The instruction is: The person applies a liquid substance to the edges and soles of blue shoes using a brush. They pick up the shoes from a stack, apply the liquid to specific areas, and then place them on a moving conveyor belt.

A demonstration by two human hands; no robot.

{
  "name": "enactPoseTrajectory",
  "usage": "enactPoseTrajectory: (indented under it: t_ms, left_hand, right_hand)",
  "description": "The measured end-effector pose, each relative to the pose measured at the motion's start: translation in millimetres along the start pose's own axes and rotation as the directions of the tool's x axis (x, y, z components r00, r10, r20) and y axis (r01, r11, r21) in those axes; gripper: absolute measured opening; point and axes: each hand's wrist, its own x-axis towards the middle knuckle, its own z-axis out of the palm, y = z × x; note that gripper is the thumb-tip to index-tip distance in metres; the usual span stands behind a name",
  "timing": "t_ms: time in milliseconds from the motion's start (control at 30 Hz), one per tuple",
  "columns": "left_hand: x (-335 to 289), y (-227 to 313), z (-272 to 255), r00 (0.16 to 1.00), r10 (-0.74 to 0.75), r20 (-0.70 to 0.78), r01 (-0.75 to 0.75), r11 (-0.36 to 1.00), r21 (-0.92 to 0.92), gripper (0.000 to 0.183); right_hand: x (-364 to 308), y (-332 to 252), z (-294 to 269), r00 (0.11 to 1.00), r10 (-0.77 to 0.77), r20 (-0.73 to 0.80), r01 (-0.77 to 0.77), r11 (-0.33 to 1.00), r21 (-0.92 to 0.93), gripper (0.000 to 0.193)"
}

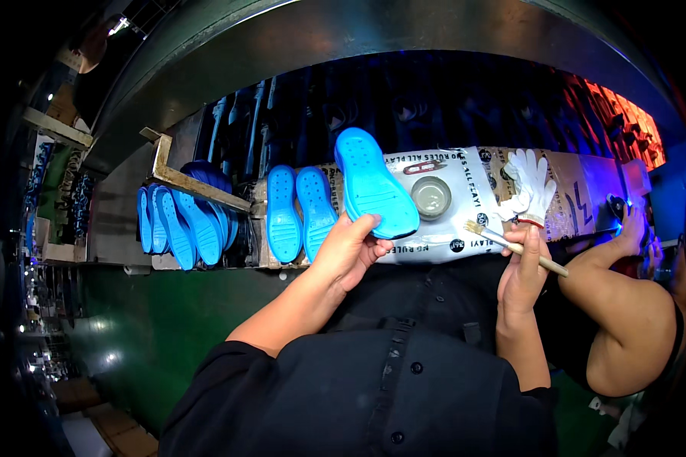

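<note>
A bright blue shoe sole (370, 183) is gripped at its lower end by my left hand (347, 255), thumb on the face toward me. My right hand (522, 270) holds a brush (514, 245) with a pale wooden handle, its bristles pointing left. Between the hands, a round cup (431, 198) of greyish liquid stands on a printed white plastic sheet (465, 171). Left of the held sole, two blue soles (283, 213) lie side by side on the bench. Behind the brush rests a white knitted glove (532, 183).
More blue soles (179, 225) lean in a row at the left, beside an angled metal bar (179, 179). A dark machine with a metal hood (343, 42) runs along the far side, glowing orange at the right. Another person's arm (625, 286) is close at my right.
</note>
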Motion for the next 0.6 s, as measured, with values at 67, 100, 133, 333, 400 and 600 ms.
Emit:
enactPoseTrajectory:
  t_ms: [67, 100, 133, 333, 400, 600]
  left_hand:
    - [3, 2, 1, 0.999, -0.052, 0.012, 0.053, 0.998, -0.043, 0.022]
    - [3, 3, 5, 0.998, -0.051, 0.029, 0.052, 0.998, -0.033, 0.022]
    - [3, 2, 13, 1.000, -0.018, -0.017, 0.017, 0.998, -0.060, 0.022]
    - [-26, 39, 46, 0.922, -0.125, 0.365, -0.008, 0.939, 0.343, 0.059]
    - [-31, 54, 73, 0.847, -0.333, 0.414, 0.127, 0.884, 0.451, 0.072]
    - [57, 39, 298, 0.489, -0.179, 0.854, -0.313, 0.878, 0.363, 0.075]
  right_hand:
    - [-1, 5, -6, 1.000, -0.006, -0.018, 0.006, 1.000, -0.004, 0.037]
    - [1, 8, -11, 0.999, -0.014, -0.035, 0.014, 1.000, -0.009, 0.037]
    - [3, 10, -17, 0.999, -0.024, -0.039, 0.022, 0.999, -0.047, 0.037]
    - [3, 24, -28, 0.999, 0.047, 0.025, -0.041, 0.977, -0.210, 0.036]
    - [5, 25, -35, 0.998, 0.044, -0.041, -0.050, 0.986, -0.161, 0.037]
    - [3, 19, -88, 0.982, 0.126, -0.142, -0.141, 0.985, -0.103, 0.034]
